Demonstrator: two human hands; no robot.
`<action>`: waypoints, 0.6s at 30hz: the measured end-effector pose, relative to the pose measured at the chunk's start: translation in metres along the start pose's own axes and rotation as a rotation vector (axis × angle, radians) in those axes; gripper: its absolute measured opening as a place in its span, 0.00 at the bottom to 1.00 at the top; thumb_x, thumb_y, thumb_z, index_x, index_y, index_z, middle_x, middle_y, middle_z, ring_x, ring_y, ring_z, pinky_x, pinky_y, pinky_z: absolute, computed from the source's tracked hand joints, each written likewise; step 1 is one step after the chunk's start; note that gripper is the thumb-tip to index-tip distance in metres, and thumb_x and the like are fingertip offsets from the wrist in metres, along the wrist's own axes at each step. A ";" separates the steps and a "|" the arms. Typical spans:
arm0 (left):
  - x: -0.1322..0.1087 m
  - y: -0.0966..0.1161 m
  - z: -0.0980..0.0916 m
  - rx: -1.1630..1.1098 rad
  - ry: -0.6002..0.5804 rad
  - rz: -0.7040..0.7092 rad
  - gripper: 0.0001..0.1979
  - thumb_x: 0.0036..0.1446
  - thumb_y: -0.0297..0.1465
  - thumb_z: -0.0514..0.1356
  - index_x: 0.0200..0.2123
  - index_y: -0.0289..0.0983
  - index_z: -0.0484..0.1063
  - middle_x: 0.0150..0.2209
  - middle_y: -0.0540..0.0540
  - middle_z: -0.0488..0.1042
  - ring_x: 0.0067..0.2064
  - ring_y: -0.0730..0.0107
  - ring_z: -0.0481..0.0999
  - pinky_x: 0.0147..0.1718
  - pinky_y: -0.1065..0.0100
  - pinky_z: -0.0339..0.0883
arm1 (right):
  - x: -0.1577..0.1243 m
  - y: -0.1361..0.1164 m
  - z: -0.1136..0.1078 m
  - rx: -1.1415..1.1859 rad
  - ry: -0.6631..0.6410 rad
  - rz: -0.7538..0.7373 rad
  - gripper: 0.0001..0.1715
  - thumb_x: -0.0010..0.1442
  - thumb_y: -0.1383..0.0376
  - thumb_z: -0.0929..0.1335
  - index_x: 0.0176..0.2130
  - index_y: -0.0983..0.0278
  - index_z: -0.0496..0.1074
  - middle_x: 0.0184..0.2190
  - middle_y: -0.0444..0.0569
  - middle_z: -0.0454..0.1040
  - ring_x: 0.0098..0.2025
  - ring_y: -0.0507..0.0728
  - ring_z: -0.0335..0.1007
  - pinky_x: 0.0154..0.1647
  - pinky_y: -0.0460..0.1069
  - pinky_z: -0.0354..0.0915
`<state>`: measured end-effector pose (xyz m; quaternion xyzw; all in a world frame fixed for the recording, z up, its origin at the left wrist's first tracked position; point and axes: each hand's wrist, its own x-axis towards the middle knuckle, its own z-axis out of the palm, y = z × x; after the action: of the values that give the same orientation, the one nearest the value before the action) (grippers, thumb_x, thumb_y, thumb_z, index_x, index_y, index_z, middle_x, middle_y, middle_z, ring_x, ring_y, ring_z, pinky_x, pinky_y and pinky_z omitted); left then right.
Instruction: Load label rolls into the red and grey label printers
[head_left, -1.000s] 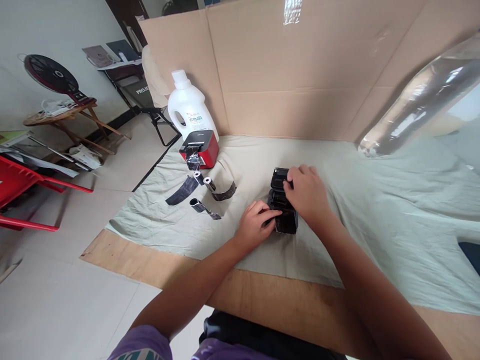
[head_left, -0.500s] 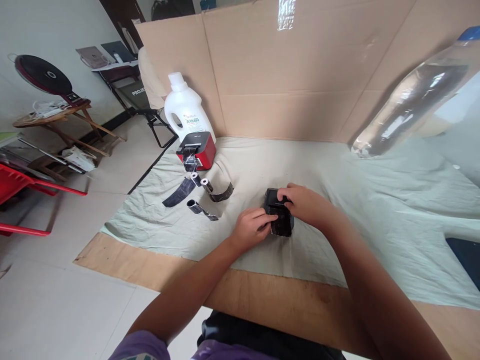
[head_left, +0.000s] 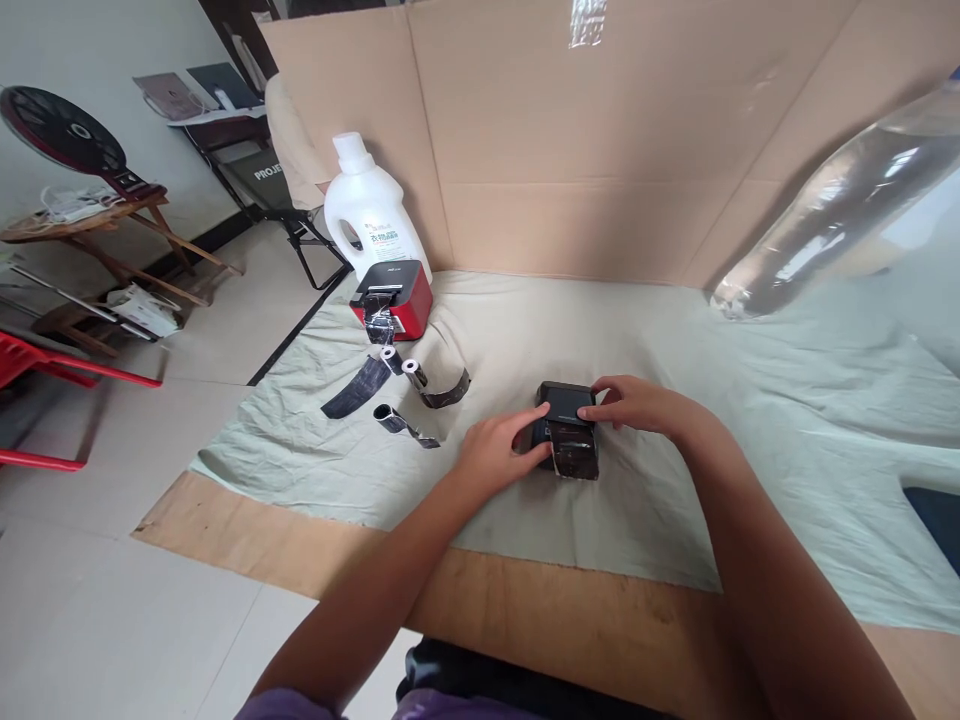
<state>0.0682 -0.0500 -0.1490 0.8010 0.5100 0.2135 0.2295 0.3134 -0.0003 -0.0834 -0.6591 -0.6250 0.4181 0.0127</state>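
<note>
A small black box-shaped printer (head_left: 570,403) sits on the cloth in front of me, its lid down. A dark, shiny strip of paper (head_left: 576,455) hangs out of its front. My left hand (head_left: 495,450) grips the printer's left side, index finger at the lid's edge and thumb lower, near the strip. From the right, my right hand (head_left: 637,404) holds the other side, with one digit on the lid's top and another at the far corner. The undersides of both hands are hidden.
Left of the printer lie several dark paper rolls and strips (head_left: 405,425). Behind them stand a red-and-black printer (head_left: 409,300) and a white detergent bottle (head_left: 367,205). A cardboard panel (head_left: 570,220) backs the table; a large clear bottle (head_left: 825,215) leans at right.
The lid area now lies flat and uncovered, with the strip showing below it. My right hand has shifted to the printer's right side; my left fingers have spread along its left side.
</note>
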 end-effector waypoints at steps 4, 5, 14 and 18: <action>0.003 0.000 -0.002 0.000 -0.056 -0.039 0.28 0.60 0.50 0.60 0.62 0.52 0.69 0.29 0.53 0.77 0.32 0.66 0.77 0.34 0.68 0.64 | 0.004 0.006 0.014 0.133 0.030 0.024 0.34 0.56 0.52 0.72 0.56 0.68 0.69 0.34 0.53 0.80 0.29 0.57 0.74 0.26 0.49 0.62; 0.003 0.001 -0.001 -0.001 -0.065 -0.033 0.29 0.60 0.50 0.60 0.63 0.51 0.68 0.30 0.52 0.77 0.33 0.65 0.77 0.35 0.67 0.65 | 0.005 0.010 0.019 0.150 0.070 0.012 0.35 0.56 0.52 0.72 0.57 0.69 0.68 0.34 0.53 0.80 0.28 0.57 0.74 0.26 0.49 0.63; 0.000 -0.002 0.014 0.162 -0.100 0.221 0.45 0.54 0.49 0.66 0.71 0.49 0.53 0.53 0.42 0.77 0.51 0.49 0.77 0.50 0.54 0.67 | -0.016 0.043 0.096 0.462 0.594 -0.275 0.34 0.65 0.47 0.60 0.59 0.63 0.73 0.47 0.54 0.81 0.47 0.62 0.77 0.54 0.59 0.68; -0.001 -0.003 0.021 0.131 -0.060 0.234 0.40 0.56 0.43 0.66 0.69 0.46 0.58 0.51 0.42 0.78 0.49 0.52 0.78 0.48 0.57 0.70 | -0.031 0.043 0.116 0.666 0.606 -0.303 0.32 0.64 0.48 0.61 0.59 0.59 0.74 0.57 0.51 0.76 0.60 0.63 0.70 0.65 0.62 0.60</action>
<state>0.0780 -0.0529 -0.1680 0.8744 0.4188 0.1811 0.1652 0.2862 -0.0941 -0.1656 -0.6130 -0.5142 0.3778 0.4659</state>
